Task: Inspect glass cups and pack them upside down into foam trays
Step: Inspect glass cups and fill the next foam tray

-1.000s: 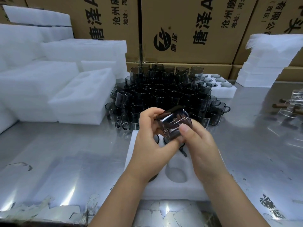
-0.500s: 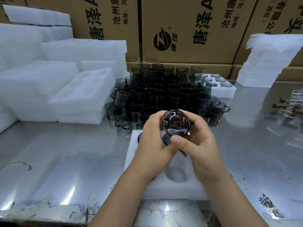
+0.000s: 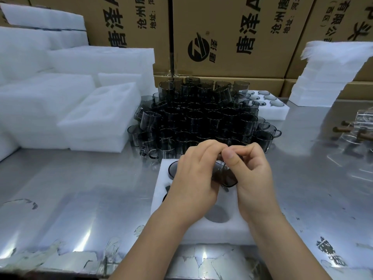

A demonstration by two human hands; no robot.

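A smoky grey glass cup [image 3: 225, 177] is held between both hands just above the white foam tray [image 3: 236, 223] in front of me. My left hand [image 3: 193, 178] grips it from the left, fingers curled over its top. From the right, my right hand [image 3: 250, 174] pinches it with thumb and fingers. The cup is tilted, its lower rim towards me, and mostly hidden by the hands. One round tray pocket [image 3: 217, 214] near me is open. Dark cup bottoms [image 3: 171, 168] show in the tray's left pockets.
A large pile of grey glass cups [image 3: 201, 118] stands behind the tray. Stacked foam trays [image 3: 96, 118] fill the left side. A filled foam tray [image 3: 272, 108] and foam sheets [image 3: 327, 77] lie at back right, cardboard boxes [image 3: 232, 37] behind. Clear glassware with wooden handles [image 3: 359, 130] sits far right.
The cup was raised with its round base facing me; the hands have turned it over and lowered it towards the foam tray, with fingers now covering most of it.
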